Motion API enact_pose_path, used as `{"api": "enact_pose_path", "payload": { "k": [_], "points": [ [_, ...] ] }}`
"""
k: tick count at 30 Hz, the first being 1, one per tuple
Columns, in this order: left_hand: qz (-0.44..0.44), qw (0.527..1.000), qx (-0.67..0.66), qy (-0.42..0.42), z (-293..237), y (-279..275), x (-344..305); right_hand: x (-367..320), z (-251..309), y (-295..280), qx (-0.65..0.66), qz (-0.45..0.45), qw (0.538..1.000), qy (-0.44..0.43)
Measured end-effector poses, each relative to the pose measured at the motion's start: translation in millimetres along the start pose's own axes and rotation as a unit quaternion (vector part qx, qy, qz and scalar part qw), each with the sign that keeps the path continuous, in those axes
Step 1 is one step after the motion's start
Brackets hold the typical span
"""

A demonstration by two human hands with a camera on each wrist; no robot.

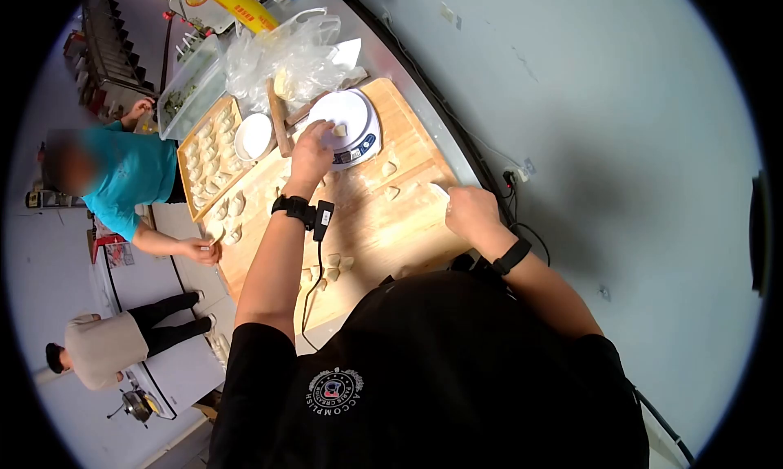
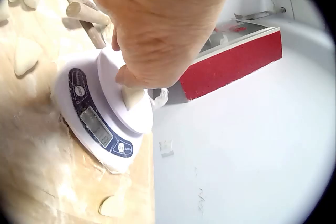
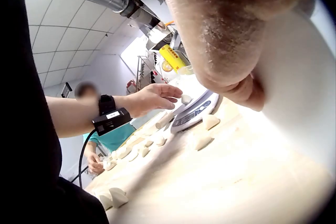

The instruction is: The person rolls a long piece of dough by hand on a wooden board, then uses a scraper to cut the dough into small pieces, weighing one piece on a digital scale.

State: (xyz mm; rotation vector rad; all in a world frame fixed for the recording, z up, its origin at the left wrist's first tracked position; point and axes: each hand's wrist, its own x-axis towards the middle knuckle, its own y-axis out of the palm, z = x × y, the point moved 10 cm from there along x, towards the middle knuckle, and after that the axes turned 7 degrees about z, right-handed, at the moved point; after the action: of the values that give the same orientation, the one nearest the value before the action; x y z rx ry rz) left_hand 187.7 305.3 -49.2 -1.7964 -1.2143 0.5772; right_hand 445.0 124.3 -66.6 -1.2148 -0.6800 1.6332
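Observation:
On the white kitchen scale (image 1: pixel 371 142) lies a small piece of dough (image 2: pixel 132 98). My left hand (image 1: pixel 310 155) is over the scale's round plate, fingers extended right beside that dough; the right wrist view shows the fingers (image 3: pixel 169 91) loosely spread. A white, flat dough scraper (image 1: pixel 439 192) is in my right hand (image 1: pixel 473 214), its fingers curled round it near the board's right edge. Two cut dough pieces (image 1: pixel 389 168) lie between the scale and this hand. More dough pieces (image 1: pixel 333 260) are grouped at the board's near side.
Beyond the wooden board (image 1: pixel 391 241) stand a tray (image 1: pixel 196 210) of dumplings, a white bowl (image 1: pixel 254 137) and a plastic bag (image 1: pixel 285 49). A wooden rolling pin (image 1: pixel 278 118) lies beside the scale. Across the table, a person in a teal shirt (image 1: pixel 134 171) holds a wrapper. The wall is at right.

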Motion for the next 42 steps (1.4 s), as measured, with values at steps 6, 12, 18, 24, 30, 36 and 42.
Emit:
{"api": "enact_pose_path", "payload": {
  "k": [6,12,18,24,30,36,42],
  "points": [
    [0.023,1.000,0.014,0.000,-3,15,7,1,-2,4,0.006,-0.011,1.000,-0.007],
    [0.020,1.000,-0.006,-0.010,-11,16,5,0,-1,3,0.004,-0.031,0.999,-0.021],
    [-0.002,0.998,-0.061,0.015,-30,25,-33,-2,1,-3,-0.005,-0.006,1.000,0.002],
    [0.251,0.947,-0.182,-0.081,-29,68,-106,-3,1,-1,-0.005,-0.036,0.999,-0.017],
    [0.301,0.952,0.013,0.053,-53,53,-196,-1,2,0,-0.009,-0.030,0.999,-0.015],
    [0.269,0.961,0.068,0.002,-46,57,-190,0,1,2,-0.016,-0.026,0.999,-0.015],
    [0.060,0.995,-0.016,-0.072,-17,12,-84,-2,4,3,-0.018,-0.019,1.000,-0.016]
  ]
}}
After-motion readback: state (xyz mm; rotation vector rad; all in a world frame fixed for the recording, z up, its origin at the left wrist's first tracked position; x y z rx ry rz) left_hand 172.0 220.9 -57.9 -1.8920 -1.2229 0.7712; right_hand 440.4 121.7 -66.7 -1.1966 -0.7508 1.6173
